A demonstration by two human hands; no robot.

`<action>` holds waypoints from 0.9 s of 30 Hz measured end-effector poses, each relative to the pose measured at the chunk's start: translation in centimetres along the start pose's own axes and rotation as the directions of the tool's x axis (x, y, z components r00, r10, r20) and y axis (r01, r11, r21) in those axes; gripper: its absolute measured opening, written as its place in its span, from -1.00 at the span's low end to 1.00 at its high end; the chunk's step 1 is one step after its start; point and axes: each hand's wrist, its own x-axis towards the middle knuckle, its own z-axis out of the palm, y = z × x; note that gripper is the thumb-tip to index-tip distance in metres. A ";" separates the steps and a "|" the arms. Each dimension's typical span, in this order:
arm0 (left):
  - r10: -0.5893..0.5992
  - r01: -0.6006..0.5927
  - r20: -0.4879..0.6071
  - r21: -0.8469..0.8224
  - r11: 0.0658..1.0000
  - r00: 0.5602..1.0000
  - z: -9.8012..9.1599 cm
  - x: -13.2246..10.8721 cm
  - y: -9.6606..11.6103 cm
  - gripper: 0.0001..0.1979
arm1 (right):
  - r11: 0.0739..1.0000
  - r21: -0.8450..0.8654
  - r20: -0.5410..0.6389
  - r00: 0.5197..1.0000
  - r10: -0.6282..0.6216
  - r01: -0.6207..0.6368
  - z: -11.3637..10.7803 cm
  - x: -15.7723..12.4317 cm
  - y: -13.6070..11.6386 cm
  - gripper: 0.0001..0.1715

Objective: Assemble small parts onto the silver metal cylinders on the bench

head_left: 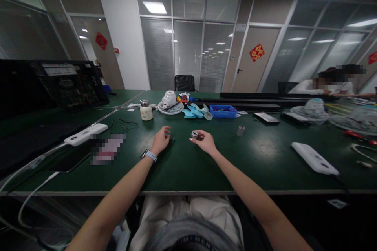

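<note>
Right hand [207, 141] is gripping a small round metal part [194, 134] at its fingertips, just above the green table [176, 168], near centre. Left hand [161, 138] is resting just left of it with fingers curled (pinching anything or not: cannot tell). Grey cylinder [240, 130] is standing farther right.

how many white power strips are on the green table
2. One white power strip lies at the left, past the left hand; the other lies at the right, beyond the right hand, which holds a small metal part. Clutter at far right may hide more.
</note>
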 end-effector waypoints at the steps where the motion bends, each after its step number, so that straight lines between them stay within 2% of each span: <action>1: 0.001 -0.001 0.002 0.001 1.000 1.000 0.0 0.0 0.0 -0.60 | 1.000 -0.013 0.002 1.000 -0.002 0.002 0.0 0.1 0.1 -0.52; 7: 0.010 -0.010 -0.001 0.003 1.000 1.000 -0.1 -0.1 0.2 -0.60 | 0.998 -0.065 -0.002 1.000 -0.022 0.022 -0.1 0.3 0.6 -0.52; 15: 0.013 -0.013 -0.002 0.001 1.000 1.000 0.0 0.0 0.1 -0.59 | 0.987 -0.153 0.001 0.999 -0.048 0.048 0.0 0.1 -0.2 -0.54; 27: 0.020 -0.018 -0.033 0.054 0.998 0.999 -0.2 -0.1 0.3 -0.60 | 0.987 -0.153 0.033 0.999 -0.038 0.043 0.1 0.0 0.2 -0.53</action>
